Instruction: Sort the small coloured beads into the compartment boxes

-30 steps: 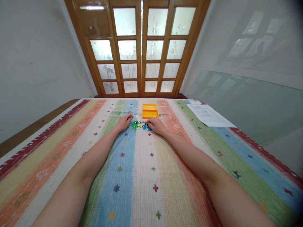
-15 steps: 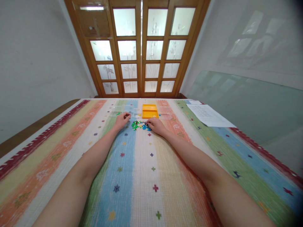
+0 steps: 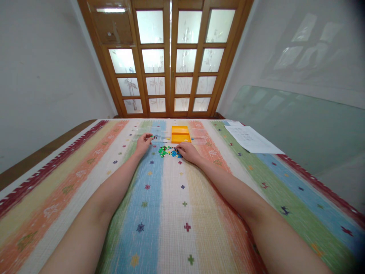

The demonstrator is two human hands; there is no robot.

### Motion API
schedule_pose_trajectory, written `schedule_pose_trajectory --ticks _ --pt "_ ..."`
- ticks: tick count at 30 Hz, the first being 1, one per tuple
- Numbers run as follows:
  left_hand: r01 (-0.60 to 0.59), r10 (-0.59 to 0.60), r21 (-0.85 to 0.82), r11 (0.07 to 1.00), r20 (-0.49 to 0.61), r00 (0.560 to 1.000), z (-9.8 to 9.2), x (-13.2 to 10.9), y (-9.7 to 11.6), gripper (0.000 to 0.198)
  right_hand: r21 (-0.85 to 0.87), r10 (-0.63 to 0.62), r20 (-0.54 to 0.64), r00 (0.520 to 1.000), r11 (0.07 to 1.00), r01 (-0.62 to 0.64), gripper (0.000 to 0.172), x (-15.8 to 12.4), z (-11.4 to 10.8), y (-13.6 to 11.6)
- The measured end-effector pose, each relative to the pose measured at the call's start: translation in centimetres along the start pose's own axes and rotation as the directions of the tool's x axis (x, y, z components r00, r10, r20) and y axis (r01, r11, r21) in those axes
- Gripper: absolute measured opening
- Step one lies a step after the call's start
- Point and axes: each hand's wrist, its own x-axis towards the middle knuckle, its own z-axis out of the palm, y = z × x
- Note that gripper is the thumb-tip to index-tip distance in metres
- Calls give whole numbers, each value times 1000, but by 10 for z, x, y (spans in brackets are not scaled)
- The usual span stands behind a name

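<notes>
A loose pile of small pieces point(image 3: 164, 152), mostly green and blue with some dark red, yellow and white ones, lies on the striped tablecloth. My left hand point(image 3: 144, 144) is over the near part of a clear plastic tray point(image 3: 156, 131), left of the pile. Its fingers are pinched, and small green and dark specks show by the fingertips; whether they are held is unclear. At the right edge of the pile rests my right hand point(image 3: 188, 151), fingers curled down together among the blue pieces. What those fingertips hold, if anything, is hidden.
Just behind the pile sits an orange two-part box point(image 3: 181, 134). A second clear tray point(image 3: 199, 137) stands to its right. Printed paper point(image 3: 252, 140) lies at the table's right side, near a leaning glass panel point(image 3: 291, 121). Wooden glazed doors point(image 3: 171, 57) are beyond the table.
My left hand has shifted a little left, covering the spot in the clear tray where green pieces showed. Dark and green specks now show right of its fingertips. My right hand stays put.
</notes>
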Motion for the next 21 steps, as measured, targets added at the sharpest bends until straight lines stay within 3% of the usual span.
schedule_pose_trajectory --ticks 10,21 --pt "0 -8 -64 998 -120 993 -8 13 -23 25 -15 6 5 1000 1000 -6 20 1 1 0" --pt "46 -75 -111 993 -274 959 -24 18 -23 17 8 13 3 1000 1000 -14 19 1 2 2"
